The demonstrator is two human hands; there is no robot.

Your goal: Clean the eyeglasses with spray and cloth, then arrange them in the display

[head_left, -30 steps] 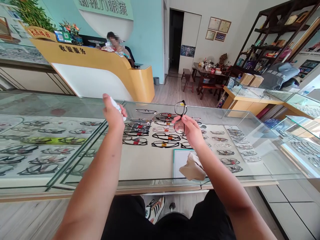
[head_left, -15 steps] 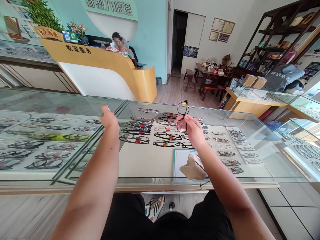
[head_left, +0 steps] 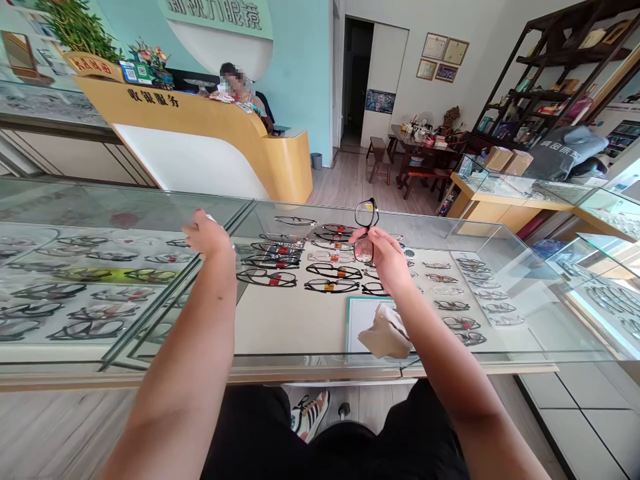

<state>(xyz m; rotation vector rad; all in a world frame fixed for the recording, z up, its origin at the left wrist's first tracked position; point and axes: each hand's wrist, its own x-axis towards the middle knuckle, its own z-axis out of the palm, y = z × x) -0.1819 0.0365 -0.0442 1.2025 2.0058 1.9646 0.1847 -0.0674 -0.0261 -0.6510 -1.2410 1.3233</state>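
My right hand pinches a pair of black-rimmed eyeglasses near the bridge. The frame is turned upright, one lens above my fingers and the other below, over the glass display case. My left hand is stretched out over the case's left part, fingers curled. Something small and white shows at its edge, mostly hidden, so I cannot make it out. Below my right forearm, a beige cleaning cloth lies crumpled on a white, teal-edged sheet or pad.
Rows of spectacle frames are laid out in the case, with more frames in the left section. A metal-edged joint divides the sections. Beyond stands a wooden counter with a person behind it.
My left hand has shifted slightly left and turned, showing more of its back. My right hand keeps the eyeglasses in nearly the same place. The view has moved slightly.
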